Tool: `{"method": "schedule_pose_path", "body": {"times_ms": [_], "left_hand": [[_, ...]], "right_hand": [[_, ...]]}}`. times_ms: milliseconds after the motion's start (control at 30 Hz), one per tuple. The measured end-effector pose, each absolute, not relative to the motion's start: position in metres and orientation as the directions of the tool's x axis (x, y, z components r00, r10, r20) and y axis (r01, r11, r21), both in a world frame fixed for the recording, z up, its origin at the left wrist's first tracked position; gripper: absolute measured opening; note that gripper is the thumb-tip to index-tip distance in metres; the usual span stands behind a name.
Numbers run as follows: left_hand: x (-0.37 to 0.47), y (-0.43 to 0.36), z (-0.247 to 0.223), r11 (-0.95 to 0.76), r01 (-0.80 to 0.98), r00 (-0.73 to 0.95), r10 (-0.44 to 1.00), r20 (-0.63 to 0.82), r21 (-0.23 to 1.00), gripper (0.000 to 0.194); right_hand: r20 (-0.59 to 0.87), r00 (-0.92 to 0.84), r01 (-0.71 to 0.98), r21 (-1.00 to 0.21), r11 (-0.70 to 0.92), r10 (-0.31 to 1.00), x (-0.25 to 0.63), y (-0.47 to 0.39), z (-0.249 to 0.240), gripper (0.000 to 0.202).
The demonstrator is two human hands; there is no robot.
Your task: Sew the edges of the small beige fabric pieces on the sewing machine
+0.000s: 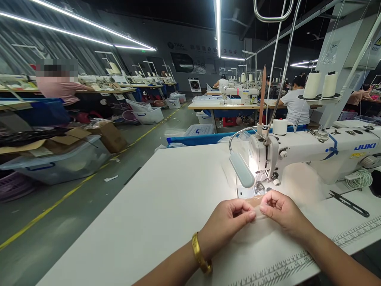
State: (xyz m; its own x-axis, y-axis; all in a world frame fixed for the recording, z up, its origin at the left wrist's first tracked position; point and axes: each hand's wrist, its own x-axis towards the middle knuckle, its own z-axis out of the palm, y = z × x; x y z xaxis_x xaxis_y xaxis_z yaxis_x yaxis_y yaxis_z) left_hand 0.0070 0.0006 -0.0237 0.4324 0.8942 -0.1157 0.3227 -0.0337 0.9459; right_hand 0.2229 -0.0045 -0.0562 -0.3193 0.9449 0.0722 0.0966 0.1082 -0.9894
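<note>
Just in front of the needle area of a white sewing machine (pixel 300 147), my two hands pinch a thin, sheer, pale fabric (pixel 258 209). My left hand (pixel 228 218), with a gold bracelet (pixel 200 252) at the wrist, has thumb and fingers closed on the fabric's left side. Close beside it, my right hand (pixel 281 210) pinches the right side. A tan strip (pixel 253 201) shows between the hands, near the presser foot. Sheer cloth also lies over the table right of the needle. A grey-green lamp (pixel 241 169) hangs left of the machine head.
Black thread snips (pixel 349 203) and coiled pale cord (pixel 358 178) lie on the right. A printed ruler (pixel 276 270) runs along the near edge of the white table (pixel 143 210). Thread cones (pixel 312 84) stand behind the machine. Plastic bins (pixel 65 161) and other workers are beyond.
</note>
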Motion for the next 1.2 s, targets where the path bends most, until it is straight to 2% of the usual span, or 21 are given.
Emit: {"method": "schedule_pose_path", "body": {"times_ms": [367, 633, 933, 1200], "left_hand": [[0.0062, 0.0007, -0.0194, -0.055, 0.336, 0.444, 0.89, -0.107, 0.94, 0.037], [0.0075, -0.0019, -0.0216, -0.102, 0.311, 0.454, 0.889, -0.053, 0.945, 0.034], [0.0096, -0.0005, -0.0239, -0.08, 0.333, 0.431, 0.899, -0.076, 0.939, 0.035], [0.0071, -0.0023, -0.0213, -0.111, 0.354, 0.434, 0.899, -0.057, 0.929, 0.037]], "right_hand": [[0.089, -0.33, 0.076, -0.99, 0.12, 0.94, 0.2253, -0.0042, -0.0583, 0.029], [0.078, -0.288, 0.161, -0.979, 0.129, 0.954, 0.2267, -0.0037, -0.061, 0.031], [0.079, -0.283, 0.179, -0.975, 0.134, 0.956, 0.2267, -0.0032, -0.064, 0.031], [0.094, -0.307, 0.16, -0.976, 0.149, 0.947, 0.2273, -0.0049, -0.0634, 0.022]]}}
